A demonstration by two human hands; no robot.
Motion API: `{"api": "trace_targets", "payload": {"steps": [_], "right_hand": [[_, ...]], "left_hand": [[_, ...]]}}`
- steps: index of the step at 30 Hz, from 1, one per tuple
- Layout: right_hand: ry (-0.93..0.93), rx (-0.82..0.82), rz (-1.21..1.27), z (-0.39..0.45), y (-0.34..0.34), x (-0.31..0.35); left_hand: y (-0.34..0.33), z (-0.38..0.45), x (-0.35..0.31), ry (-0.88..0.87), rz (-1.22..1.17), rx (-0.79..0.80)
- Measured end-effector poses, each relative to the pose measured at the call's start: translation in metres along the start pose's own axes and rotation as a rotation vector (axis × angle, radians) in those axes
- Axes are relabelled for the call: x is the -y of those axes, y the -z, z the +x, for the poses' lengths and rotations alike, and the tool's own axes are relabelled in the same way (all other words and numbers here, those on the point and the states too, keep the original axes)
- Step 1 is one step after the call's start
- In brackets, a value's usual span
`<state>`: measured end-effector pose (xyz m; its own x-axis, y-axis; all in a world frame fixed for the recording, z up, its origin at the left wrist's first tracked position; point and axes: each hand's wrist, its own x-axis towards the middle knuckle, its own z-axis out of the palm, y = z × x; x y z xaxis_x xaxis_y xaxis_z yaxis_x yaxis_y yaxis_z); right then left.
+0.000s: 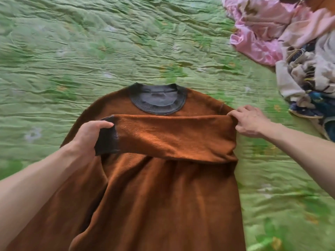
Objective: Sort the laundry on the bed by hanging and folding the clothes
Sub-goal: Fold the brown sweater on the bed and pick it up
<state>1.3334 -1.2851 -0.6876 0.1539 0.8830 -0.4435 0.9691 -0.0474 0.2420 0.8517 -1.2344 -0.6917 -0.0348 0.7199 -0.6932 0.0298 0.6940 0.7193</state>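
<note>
A rust-brown sweater [163, 196] with a dark grey ribbed collar [158, 100] lies flat on the bed in front of me, collar pointing away. One sleeve [172, 136] is folded straight across the chest from right to left. My left hand [90, 136] grips that sleeve's dark grey cuff [107, 140], thumb on top. My right hand [251, 121] pinches the fold at the sweater's right shoulder. The sweater's lower part runs out of view at the bottom.
The bed is covered by a wrinkled green floral sheet [90, 51]. A pile of unsorted clothes lies at the upper right: pink shiny fabric [257, 31] and beige and blue patterned garments [311, 78].
</note>
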Motion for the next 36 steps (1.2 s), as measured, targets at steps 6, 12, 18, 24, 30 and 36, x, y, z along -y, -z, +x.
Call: {"api": "trace_targets", "payload": {"steps": [6,12,18,24,30,36], "right_hand": [[-0.020,-0.144,0.141,0.026,0.021,0.008],[-0.112,-0.108,0.338,0.048,0.017,0.016],[-0.231,-0.164,0.157,0.050,-0.006,0.022],[0.128,-0.228,0.233,0.039,-0.016,0.027],[0.110,-0.154,0.111,0.050,-0.010,-0.004],[-0.109,-0.170,0.194,0.049,-0.013,-0.002]], "left_hand": [[0.038,0.036,0.005,-0.106,0.081,-0.169],[0.054,0.060,0.029,-0.245,0.241,-0.202],[0.052,0.067,0.043,-0.395,0.321,-0.194],[0.052,0.061,0.042,-0.466,0.393,-0.224],[0.035,0.054,0.039,-0.571,0.424,-0.222],[0.003,0.062,0.041,-0.685,0.557,-0.256]]}}
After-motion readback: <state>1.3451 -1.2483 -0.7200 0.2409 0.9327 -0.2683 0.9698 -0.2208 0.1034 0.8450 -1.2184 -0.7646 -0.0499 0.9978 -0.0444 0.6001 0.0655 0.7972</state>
